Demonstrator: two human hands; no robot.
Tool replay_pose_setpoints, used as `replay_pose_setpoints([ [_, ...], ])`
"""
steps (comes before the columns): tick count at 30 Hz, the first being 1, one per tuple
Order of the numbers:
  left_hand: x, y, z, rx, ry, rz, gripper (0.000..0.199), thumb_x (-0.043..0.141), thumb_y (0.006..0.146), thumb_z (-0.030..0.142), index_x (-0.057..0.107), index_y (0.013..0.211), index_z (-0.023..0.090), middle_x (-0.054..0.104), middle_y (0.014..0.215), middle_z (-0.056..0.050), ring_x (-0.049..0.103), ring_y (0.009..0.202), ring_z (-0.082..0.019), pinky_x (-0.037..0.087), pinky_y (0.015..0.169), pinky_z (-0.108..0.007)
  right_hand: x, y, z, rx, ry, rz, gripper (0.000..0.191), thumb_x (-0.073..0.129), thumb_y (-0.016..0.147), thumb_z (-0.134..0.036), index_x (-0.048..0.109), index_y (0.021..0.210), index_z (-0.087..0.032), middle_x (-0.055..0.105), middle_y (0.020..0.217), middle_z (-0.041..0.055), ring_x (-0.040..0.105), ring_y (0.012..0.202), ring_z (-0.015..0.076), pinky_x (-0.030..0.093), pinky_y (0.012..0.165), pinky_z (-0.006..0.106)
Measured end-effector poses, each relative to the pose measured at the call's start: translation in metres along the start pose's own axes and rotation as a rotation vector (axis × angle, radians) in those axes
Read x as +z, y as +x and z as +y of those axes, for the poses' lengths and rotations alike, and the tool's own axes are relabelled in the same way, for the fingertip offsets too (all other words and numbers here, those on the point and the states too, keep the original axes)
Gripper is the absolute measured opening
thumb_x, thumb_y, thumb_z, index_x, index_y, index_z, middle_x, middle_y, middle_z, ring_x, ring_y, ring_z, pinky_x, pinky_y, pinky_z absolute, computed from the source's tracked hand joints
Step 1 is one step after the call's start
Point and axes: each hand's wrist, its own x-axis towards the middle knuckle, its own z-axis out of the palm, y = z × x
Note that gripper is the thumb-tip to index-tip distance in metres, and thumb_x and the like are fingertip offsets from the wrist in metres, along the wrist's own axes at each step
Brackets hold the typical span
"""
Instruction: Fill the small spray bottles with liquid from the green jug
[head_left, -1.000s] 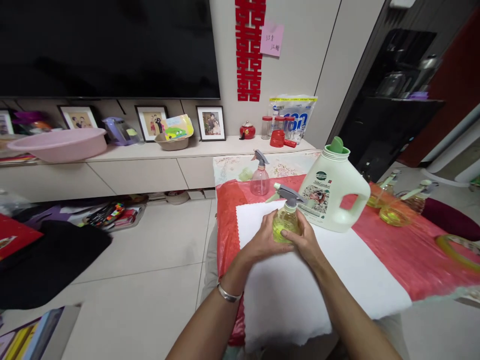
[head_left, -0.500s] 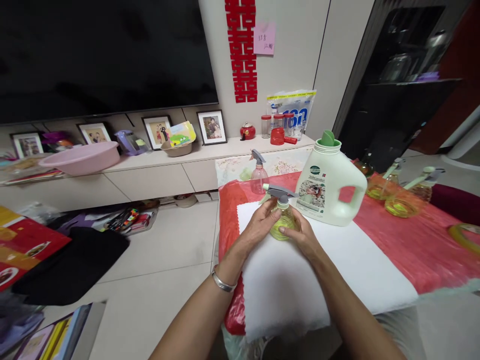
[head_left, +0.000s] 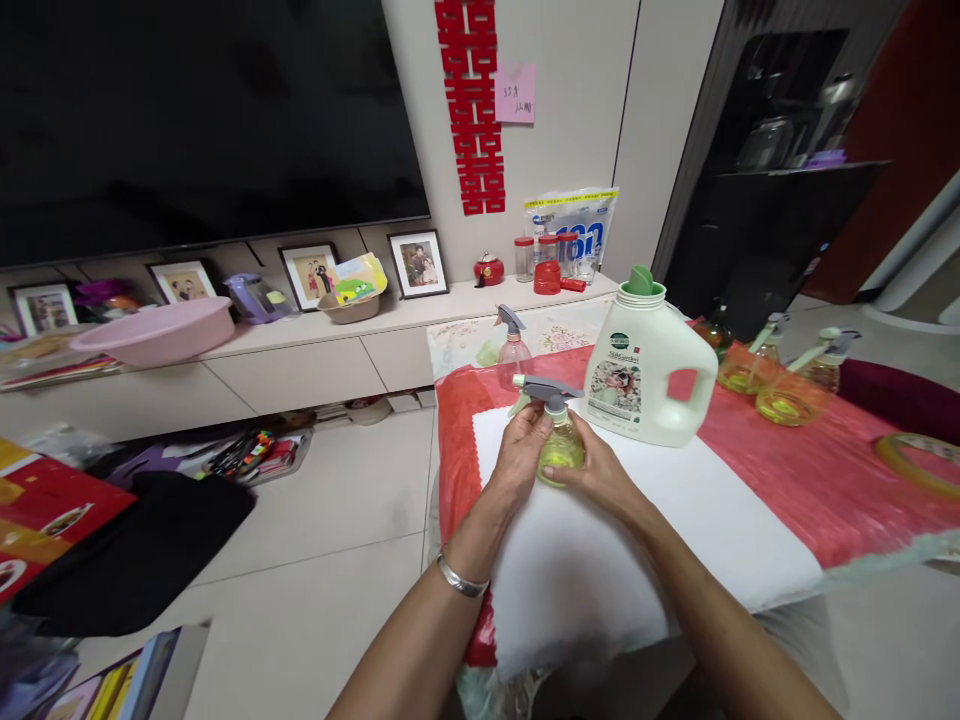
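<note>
A small clear spray bottle [head_left: 564, 455] with yellow-green liquid and a grey trigger head stands upright between my two hands, over a white cloth [head_left: 720, 500]. My left hand [head_left: 521, 445] wraps the bottle's left side near the neck. Around its right side and lower body curls my right hand [head_left: 596, 468], thumb across the front. Just behind is a large pale green detergent jug [head_left: 637, 365] with a green cap [head_left: 642, 280]. A pink spray bottle [head_left: 514, 355] with a grey head stands farther back on the left.
Red plastic sheeting [head_left: 780, 480] covers the table. Spray bottles with yellow liquid [head_left: 787, 405] stand at the right, near a roll of tape [head_left: 922, 465]. Behind the table runs a low cabinet [head_left: 300, 365] holding a pink basin [head_left: 157, 335], picture frames and red-lidded jars [head_left: 547, 255].
The view has shifted slightly, so the room's things appear displaced. Both hands keep hold of the spray bottle, which has turned or tilted only a little.
</note>
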Motion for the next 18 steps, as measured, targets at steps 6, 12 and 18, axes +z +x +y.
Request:
replay_pose_setpoints([
  [6,0.005,-0.035,0.008,-0.014,0.171,-0.063,0.055,0.077,0.08,0.052,0.066,0.122,0.018,0.072,0.123,-0.01,0.063,0.121,-0.028,0.045,0.109,-0.042,-0.005,-0.033,-0.016,-0.007,-0.041,-0.056,0.091,0.081,0.07,-0.041,0.043,0.151,-0.021,0.051,0.144,0.0102,0.054,0.129,0.0262,0.044,0.111,0.043],
  [12,-0.008,-0.083,0.0,-0.054,0.449,-0.155,0.077,0.076,0.08,0.054,0.05,0.145,0.022,0.05,0.152,-0.013,0.046,0.142,-0.034,0.035,0.12,-0.049,-0.009,-0.076,-0.02,0.035,-0.05,-0.014,0.091,0.081,0.072,-0.043,0.044,0.151,-0.019,0.048,0.147,0.0125,0.051,0.133,0.0279,0.044,0.112,0.042],
  [18,-0.009,-0.108,-0.002,-0.116,0.618,-0.233,0.117,0.095,0.06,0.037,0.03,0.156,0.026,0.035,0.162,-0.013,0.033,0.15,-0.037,0.028,0.125,-0.052,-0.005,-0.096,-0.017,0.036,-0.05,0.042,0.089,0.081,0.072,-0.046,0.046,0.15,-0.02,0.051,0.144,0.0121,0.049,0.135,0.0289,0.044,0.112,0.043],
])
